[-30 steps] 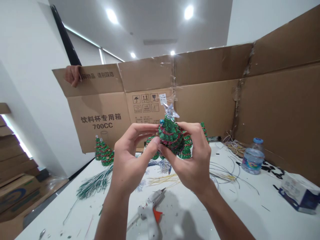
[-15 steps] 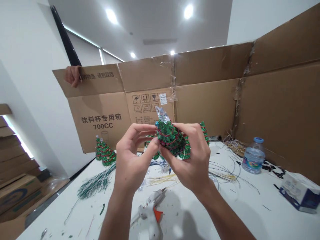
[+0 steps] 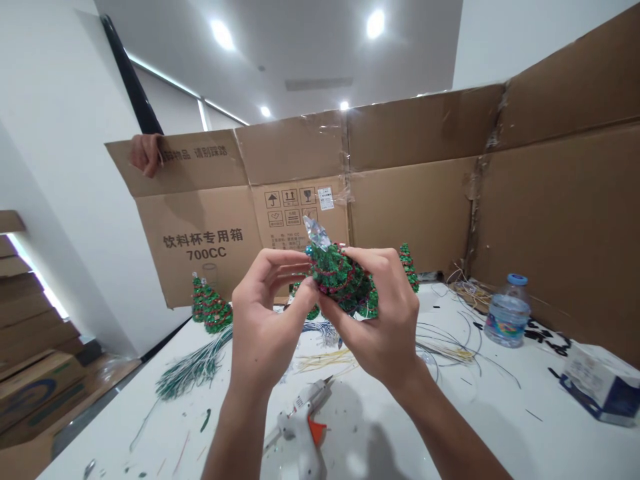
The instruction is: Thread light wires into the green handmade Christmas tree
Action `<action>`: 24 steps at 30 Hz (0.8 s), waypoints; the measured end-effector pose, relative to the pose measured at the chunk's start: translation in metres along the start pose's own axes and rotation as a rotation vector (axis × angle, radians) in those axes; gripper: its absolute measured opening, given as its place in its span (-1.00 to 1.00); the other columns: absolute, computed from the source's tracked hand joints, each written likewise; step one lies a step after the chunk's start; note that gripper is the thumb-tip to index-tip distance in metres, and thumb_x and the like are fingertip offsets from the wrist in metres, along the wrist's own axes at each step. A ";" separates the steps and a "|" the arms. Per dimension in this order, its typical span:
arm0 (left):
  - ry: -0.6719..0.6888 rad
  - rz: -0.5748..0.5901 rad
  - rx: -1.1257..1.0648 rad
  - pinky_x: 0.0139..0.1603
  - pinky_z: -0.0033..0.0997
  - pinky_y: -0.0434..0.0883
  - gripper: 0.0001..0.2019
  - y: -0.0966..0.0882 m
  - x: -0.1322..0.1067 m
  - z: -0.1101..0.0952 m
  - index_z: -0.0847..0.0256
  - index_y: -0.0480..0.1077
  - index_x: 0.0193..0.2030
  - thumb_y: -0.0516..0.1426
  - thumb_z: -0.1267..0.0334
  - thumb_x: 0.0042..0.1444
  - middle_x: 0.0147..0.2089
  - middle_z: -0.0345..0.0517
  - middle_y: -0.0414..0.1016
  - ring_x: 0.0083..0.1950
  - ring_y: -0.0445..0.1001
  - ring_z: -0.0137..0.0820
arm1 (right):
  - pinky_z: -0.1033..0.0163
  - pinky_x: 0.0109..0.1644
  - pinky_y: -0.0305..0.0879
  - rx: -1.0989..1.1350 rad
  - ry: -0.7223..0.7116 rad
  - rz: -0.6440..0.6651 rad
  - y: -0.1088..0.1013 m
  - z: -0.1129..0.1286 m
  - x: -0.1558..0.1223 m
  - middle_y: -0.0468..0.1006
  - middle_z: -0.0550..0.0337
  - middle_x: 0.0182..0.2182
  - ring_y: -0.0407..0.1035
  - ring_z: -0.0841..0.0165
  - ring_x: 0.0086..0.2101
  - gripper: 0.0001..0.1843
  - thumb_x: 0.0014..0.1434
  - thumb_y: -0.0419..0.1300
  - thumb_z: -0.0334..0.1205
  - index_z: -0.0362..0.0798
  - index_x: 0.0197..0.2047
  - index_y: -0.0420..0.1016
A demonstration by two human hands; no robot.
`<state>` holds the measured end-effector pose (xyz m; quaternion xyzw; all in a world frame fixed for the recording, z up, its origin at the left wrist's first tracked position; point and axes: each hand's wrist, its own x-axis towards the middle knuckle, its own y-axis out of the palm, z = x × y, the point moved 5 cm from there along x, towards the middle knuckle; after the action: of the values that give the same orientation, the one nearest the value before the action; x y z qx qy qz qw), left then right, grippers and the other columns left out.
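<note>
Both hands hold a small green Christmas tree wound with red bead strings, raised above the white table. A clear plastic star tops it and leans to the left. My right hand wraps round the tree's right side and base. My left hand pinches its left side with thumb and fingertips. A white glue gun with an orange trigger lies on the table just below my wrists.
More little trees stand at the back left and behind my hands. Green wire bundles, loose wires, a water bottle and a small box lie around. Cardboard walls enclose the table; another person's hand grips the top edge.
The tree has been tilted and turned so its star now leans left instead of standing upright. Both hands keep their grip.
</note>
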<state>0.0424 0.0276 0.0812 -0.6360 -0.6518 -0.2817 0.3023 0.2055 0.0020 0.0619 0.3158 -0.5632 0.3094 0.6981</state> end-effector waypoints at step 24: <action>0.031 0.087 0.018 0.28 -0.23 0.53 -0.87 -0.008 0.006 -0.003 -0.05 0.66 0.01 0.36 0.27 0.38 0.04 -0.22 0.71 0.16 0.65 -0.27 | -0.02 -0.03 0.54 0.106 0.180 0.001 -0.003 -0.001 0.001 0.63 0.19 -0.08 0.55 0.20 -0.11 -0.52 0.22 0.55 -0.20 0.14 0.14 0.53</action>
<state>0.0347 0.0293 0.0875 -0.6563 -0.6215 -0.2721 0.3301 0.2091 0.0012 0.0626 0.3230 -0.4813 0.3659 0.7281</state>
